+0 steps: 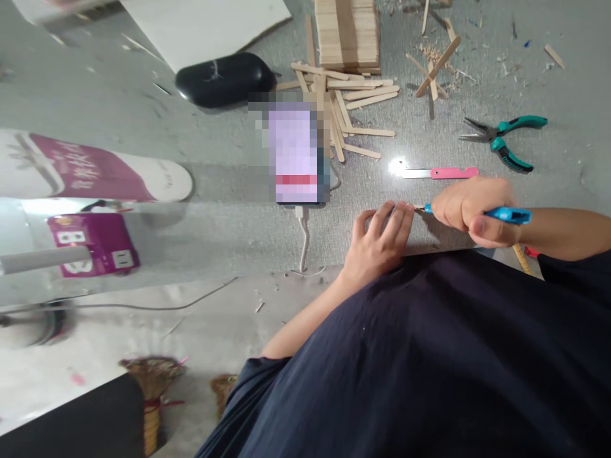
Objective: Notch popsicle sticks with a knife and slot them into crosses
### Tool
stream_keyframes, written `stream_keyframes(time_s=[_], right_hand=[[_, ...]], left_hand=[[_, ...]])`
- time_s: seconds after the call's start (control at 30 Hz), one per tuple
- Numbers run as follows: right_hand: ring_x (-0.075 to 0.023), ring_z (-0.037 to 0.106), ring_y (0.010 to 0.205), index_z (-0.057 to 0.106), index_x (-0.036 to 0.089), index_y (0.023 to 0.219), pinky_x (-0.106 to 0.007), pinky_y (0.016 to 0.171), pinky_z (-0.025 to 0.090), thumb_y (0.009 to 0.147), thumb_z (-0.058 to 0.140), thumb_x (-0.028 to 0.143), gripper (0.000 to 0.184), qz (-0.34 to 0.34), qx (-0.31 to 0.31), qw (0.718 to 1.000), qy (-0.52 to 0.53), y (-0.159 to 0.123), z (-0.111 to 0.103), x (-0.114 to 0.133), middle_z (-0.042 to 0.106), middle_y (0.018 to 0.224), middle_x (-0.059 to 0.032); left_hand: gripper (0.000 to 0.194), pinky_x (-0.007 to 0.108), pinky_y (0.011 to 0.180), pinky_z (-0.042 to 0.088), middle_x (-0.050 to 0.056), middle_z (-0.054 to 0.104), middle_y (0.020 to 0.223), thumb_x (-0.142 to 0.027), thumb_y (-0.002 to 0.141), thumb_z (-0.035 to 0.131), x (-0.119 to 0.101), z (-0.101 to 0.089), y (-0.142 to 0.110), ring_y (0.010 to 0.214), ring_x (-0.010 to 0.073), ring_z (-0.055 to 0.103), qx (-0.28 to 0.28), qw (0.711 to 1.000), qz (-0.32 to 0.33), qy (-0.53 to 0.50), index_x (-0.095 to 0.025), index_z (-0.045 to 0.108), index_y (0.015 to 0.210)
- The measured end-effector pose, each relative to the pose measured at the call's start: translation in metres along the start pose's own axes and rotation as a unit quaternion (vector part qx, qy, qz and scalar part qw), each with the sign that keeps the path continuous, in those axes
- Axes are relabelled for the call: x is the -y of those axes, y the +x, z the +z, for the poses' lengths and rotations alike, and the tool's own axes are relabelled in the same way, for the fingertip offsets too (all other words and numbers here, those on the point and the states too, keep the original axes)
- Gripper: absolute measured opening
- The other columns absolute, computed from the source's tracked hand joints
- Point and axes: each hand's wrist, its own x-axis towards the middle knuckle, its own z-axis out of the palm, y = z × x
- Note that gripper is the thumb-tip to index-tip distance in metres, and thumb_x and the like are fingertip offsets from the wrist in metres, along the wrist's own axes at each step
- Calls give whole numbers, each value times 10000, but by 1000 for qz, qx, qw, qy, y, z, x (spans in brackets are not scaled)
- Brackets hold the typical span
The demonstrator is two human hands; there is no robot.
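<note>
My right hand (472,210) is closed around a blue utility knife (510,215), its narrow front end pointing left toward my left fingertips. My left hand (382,238) presses down near the table's front edge with its fingers bent and close together. Whatever lies under those fingers is hidden; a small brownish tip shows between them and the knife. Just beyond my hands lies a pink-handled folding knife (453,173) with its blade out to the left. Pliers with green handles (499,133) rest farther right, jaws apart.
Loose craft sticks (367,95) spread beside a stacked bundle (348,38). Some crossed sticks (436,70) stand among shavings. A phone (296,159) with a white cable (304,242), a black case (224,79) and a purple power socket (93,245) are to the left.
</note>
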Motion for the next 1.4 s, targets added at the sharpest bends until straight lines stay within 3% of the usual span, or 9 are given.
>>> stream_keyframes(time_s=[0.33,0.47,0.67,0.73,0.8,0.93,1.0,1.2,1.4], right_hand=[[-78,243,562,354,236,702,-304,589,218,1116,643,302,509,14,-90,995,45,4,2,-3,292,666,83],[-81,273,583,379,234,689,-311,602,228,1129,658,324,528,15,-48,999,13,1,1,-1,300,676,80],[-82,238,577,364,249,735,-307,581,206,1124,665,294,494,-6,-69,997,32,9,6,-10,293,687,86],[-79,241,558,375,241,713,-307,567,199,1100,712,323,519,-10,-87,996,22,15,8,-17,307,655,89],[-79,251,532,388,235,685,-306,545,209,1090,740,366,553,-8,-98,995,13,21,8,-24,326,625,87],[-81,242,505,368,237,683,-288,525,262,1115,739,463,613,28,-113,993,9,28,5,-29,307,584,99],[-81,236,494,347,242,672,-284,514,279,1113,738,504,645,30,-118,993,-4,29,6,-28,309,557,100],[-67,197,508,357,250,726,-277,540,254,1131,642,348,506,-36,-130,991,0,25,18,-24,285,625,104],[-75,265,541,385,237,716,-312,575,234,1126,705,412,548,-20,-136,990,-42,17,27,-15,283,664,89]], left_hand=[[584,530,1099,572,204,809,1562,-108,1160,553,-1,-3,3,1484,355,748,-45,998,25,42,-110,558,1744],[545,531,1080,606,221,807,1558,-129,1156,565,0,-4,4,1454,364,770,-53,995,41,68,-64,591,1697],[559,543,1177,647,317,695,1665,-113,1181,453,-5,4,7,1536,413,743,11,999,3,47,-38,573,1722],[585,618,1226,630,361,601,1729,-95,1169,430,-5,4,9,1614,465,668,30,999,-10,37,-20,545,1737],[608,728,1264,586,400,512,1771,-176,1161,530,-3,-1,13,1679,540,562,55,998,-5,21,-33,522,1752],[1089,845,1237,542,443,356,1833,-415,935,975,2,-19,22,1696,678,435,130,991,34,30,-149,417,1832],[1280,852,1223,543,425,328,1856,-458,825,1076,4,-27,26,1689,696,433,149,987,46,33,-238,364,1867],[1407,835,1190,562,421,326,1869,-541,763,1114,8,-34,29,1676,729,425,156,986,63,22,-303,311,1893],[1398,806,1238,528,380,308,1902,-660,803,1062,5,-35,28,1700,714,406,180,982,57,23,-330,267,1904]])
